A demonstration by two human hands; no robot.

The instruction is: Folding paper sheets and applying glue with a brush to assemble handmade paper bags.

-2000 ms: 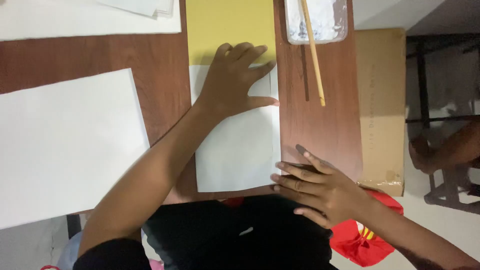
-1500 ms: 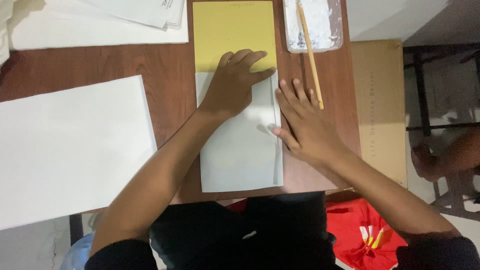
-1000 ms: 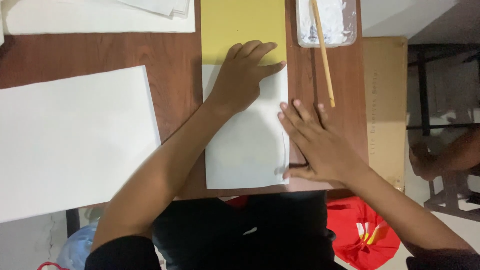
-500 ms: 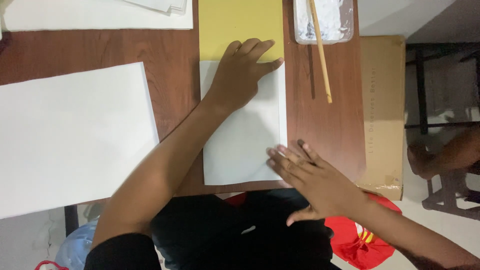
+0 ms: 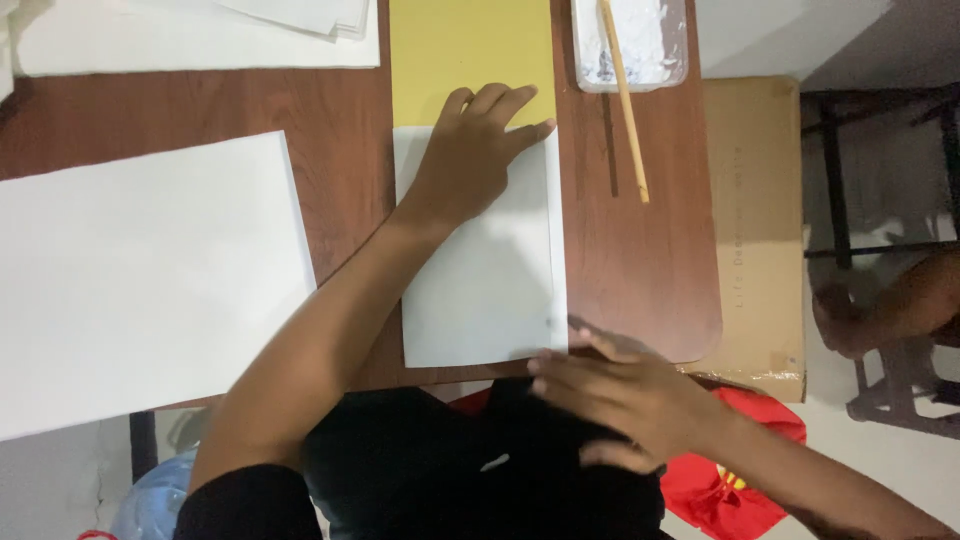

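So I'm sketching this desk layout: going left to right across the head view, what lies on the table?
Large white sheet → folded white paper pressed flat by the left hand, yellow sheet beyond it → wooden stick leaning out of the clear tray of white paste → cardboard box past the table edge.

My right hand (image 5: 625,405) is motion-blurred at lower centre. The yellow sheet (image 5: 470,50) and the clear tray (image 5: 632,42) run off the top edge; my left hand (image 5: 470,155) hides where yellow meets the white sheet (image 5: 485,280).
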